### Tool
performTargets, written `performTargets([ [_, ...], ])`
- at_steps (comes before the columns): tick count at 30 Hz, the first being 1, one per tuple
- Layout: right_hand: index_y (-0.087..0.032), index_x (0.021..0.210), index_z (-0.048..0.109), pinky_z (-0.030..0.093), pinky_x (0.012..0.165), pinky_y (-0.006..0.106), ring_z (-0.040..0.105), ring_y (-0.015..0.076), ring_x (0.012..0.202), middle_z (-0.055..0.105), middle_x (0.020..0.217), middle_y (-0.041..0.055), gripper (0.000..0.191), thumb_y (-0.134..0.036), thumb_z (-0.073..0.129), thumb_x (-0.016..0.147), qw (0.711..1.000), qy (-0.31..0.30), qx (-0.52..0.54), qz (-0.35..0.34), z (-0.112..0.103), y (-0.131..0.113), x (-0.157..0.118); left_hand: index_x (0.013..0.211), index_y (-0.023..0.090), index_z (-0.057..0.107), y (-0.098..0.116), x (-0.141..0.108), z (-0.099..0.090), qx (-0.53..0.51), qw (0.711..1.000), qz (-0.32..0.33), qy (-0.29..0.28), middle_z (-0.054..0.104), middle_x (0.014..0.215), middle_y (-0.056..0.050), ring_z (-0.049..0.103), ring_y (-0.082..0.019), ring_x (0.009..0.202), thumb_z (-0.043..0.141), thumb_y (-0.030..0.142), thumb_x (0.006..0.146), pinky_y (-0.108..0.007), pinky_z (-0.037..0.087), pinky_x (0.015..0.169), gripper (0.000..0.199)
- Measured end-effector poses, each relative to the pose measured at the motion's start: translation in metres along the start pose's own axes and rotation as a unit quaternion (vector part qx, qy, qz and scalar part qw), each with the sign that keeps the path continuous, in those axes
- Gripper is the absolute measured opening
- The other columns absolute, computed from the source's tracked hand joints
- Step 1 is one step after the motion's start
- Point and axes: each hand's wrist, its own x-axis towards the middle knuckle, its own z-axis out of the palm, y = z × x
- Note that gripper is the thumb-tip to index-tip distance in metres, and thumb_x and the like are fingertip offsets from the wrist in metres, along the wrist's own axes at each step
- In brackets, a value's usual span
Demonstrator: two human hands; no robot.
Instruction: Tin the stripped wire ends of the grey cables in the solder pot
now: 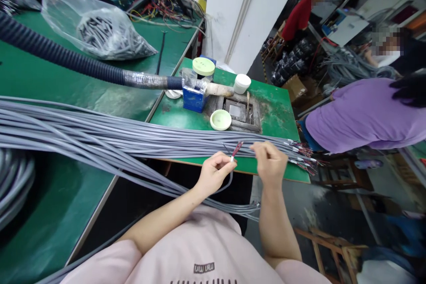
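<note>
Cables [133, 140], grey-sheathed, light and limp, lie across our green bench [276, 111], best held near the tips: our left hand [214, 173] pinches one cable end [232, 158], our right hand [270, 164] touches them, grip unclear.

Cable-end terminals [302, 154] are too small to tell.

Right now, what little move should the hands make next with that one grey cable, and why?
Probably the left hand should lift the grey cable a little away from the bundle of grey cables. Its thin red wires stick up near the other cable ends, while the right hand pinches the bundle.
</note>
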Motion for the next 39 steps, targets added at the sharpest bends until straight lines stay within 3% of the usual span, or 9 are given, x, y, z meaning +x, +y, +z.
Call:
performTargets([
  [3, -0.018, 0.063, 0.062, 0.038, 0.054, 0.024, 0.047, 0.0100, 0.053, 0.055, 0.057, -0.0025, 0.023, -0.030, 0.063, 0.083, 0.997, -0.064, -0.041, -0.028, 0.015, -0.011, -0.014, 0.068, 0.016, 0.069, 0.002, 0.003, 0.001, -0.002, 1.000, 0.011, -0.003, 0.055, 0.065, 0.000, 0.046, -0.009, 0.058, 0.073, 0.039, 0.072, -0.023, 0.036, 0.054, 0.024],
  [10, -0.018, 0.059, 0.056, 0.035, 0.053, 0.024, 0.044, 0.0091, 0.052, 0.048, 0.055, -0.0032, 0.029, -0.022, 0.055, 0.088, 0.993, -0.024, -0.073, -0.087, 0.026, -0.015, -0.020, 0.071, 0.016, 0.070, -0.002, 0.000, -0.001, -0.004, 1.000, 0.019, -0.007, 0.054, 0.066, 0.000, 0.047, -0.010, 0.060, 0.073, 0.039, 0.073, -0.023, 0.038, 0.055, 0.023],
  [16, -0.019, 0.075, 0.066, 0.044, 0.059, 0.026, 0.056, 0.0116, 0.059, 0.064, 0.065, 0.0004, 0.014, -0.014, 0.057, 0.086, 0.986, -0.051, -0.059, -0.148, 0.019, -0.015, -0.027, 0.071, 0.014, 0.069, 0.002, 0.006, -0.007, -0.081, 0.994, -0.076, -0.010, 0.057, 0.065, 0.001, 0.052, -0.008, 0.058, 0.075, 0.044, 0.071, -0.021, 0.046, 0.057, 0.030],
  [20, -0.022, 0.094, 0.069, 0.051, 0.068, 0.031, 0.064, 0.0157, 0.073, 0.071, 0.081, 0.0034, 0.018, -0.013, 0.055, 0.086, 0.981, -0.074, -0.041, -0.173, 0.008, -0.001, -0.026, 0.077, 0.012, 0.070, 0.010, 0.014, -0.012, -0.218, 0.958, -0.184, 0.006, 0.063, 0.068, -0.001, 0.057, -0.007, 0.056, 0.082, 0.045, 0.061, -0.021, 0.053, 0.055, 0.038],
  [23, -0.024, 0.109, 0.066, 0.053, 0.076, 0.036, 0.065, 0.0186, 0.085, 0.071, 0.093, 0.0054, 0.029, -0.011, 0.055, 0.086, 0.973, -0.104, -0.031, -0.202, 0.002, 0.013, -0.024, 0.080, 0.012, 0.070, 0.017, 0.019, -0.016, -0.295, 0.929, -0.224, 0.008, 0.065, 0.068, -0.001, 0.058, -0.008, 0.055, 0.085, 0.038, 0.058, -0.020, 0.056, 0.053, 0.037],
  [29, -0.031, 0.122, 0.060, 0.050, 0.094, 0.047, 0.055, 0.0245, 0.119, 0.063, 0.125, 0.0077, 0.039, -0.017, 0.058, 0.086, 0.940, -0.157, -0.031, -0.300, 0.009, 0.020, -0.030, 0.086, 0.013, 0.068, 0.028, 0.023, -0.017, -0.394, 0.877, -0.273, 0.003, 0.067, 0.070, -0.002, 0.064, -0.008, 0.058, 0.068, 0.020, 0.081, -0.017, 0.057, 0.057, 0.009],
  [33, -0.031, 0.116, 0.063, 0.050, 0.095, 0.049, 0.051, 0.0256, 0.125, 0.062, 0.127, 0.0074, 0.030, -0.025, 0.058, 0.087, 0.935, -0.140, -0.002, -0.327, 0.019, 0.013, -0.032, 0.086, 0.013, 0.066, 0.029, 0.019, -0.012, -0.430, 0.858, -0.278, -0.027, 0.066, 0.070, -0.001, 0.061, -0.006, 0.053, 0.065, 0.020, 0.083, -0.017, 0.054, 0.054, 0.008],
  [36, -0.031, 0.117, 0.061, 0.050, 0.094, 0.051, 0.054, 0.0261, 0.122, 0.067, 0.120, 0.0070, 0.027, -0.030, 0.053, 0.091, 0.937, -0.129, 0.044, -0.322, 0.022, 0.007, -0.026, 0.085, 0.013, 0.066, 0.030, 0.016, -0.013, -0.397, 0.878, -0.255, -0.078, 0.066, 0.068, -0.001, 0.060, -0.008, 0.052, 0.073, 0.032, 0.076, -0.020, 0.054, 0.054, 0.022],
  [39, -0.028, 0.114, 0.061, 0.052, 0.091, 0.051, 0.062, 0.0258, 0.111, 0.070, 0.110, 0.0073, 0.025, -0.032, 0.048, 0.093, 0.957, -0.054, 0.083, -0.272, 0.020, -0.001, -0.011, 0.091, 0.012, 0.069, 0.035, 0.018, -0.023, -0.238, 0.948, -0.194, -0.085, 0.070, 0.072, -0.004, 0.066, -0.013, 0.062, 0.075, 0.041, 0.071, -0.026, 0.056, 0.064, 0.035],
])
